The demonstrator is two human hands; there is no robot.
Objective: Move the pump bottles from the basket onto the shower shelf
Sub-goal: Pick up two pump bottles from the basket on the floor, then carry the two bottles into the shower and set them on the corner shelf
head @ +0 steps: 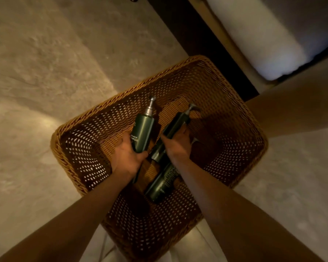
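**Both hands gripping pump bottles inside the wicker basket**

Two bare forearms are reaching down from the bottom edge of the view into the basket (240,118). The left hand (128,157) is wrapping around the lower body of a dark green pump bottle (143,133), its thumb pressing against the base, and the bottle's silver pump head is pointing toward the basket's far side. White lettering ending in "MPOO" is showing on this bottle. The right hand (178,146) is clasping a second, slimmer dark bottle (175,125) from beneath, fingers curling around the far side, and that bottle's pump is angling toward the basket's far right corner.

Between and below the two hands, a third dark bottle (162,186) is lying flat on the woven bottom of the basket, running from the centre toward the near side, with pale lettering partly hidden by the right forearm.

The basket itself is sitting on a pale, stone-like floor (45,72). Beyond the basket's far right corner, something white (263,38) is lying above a dark band.
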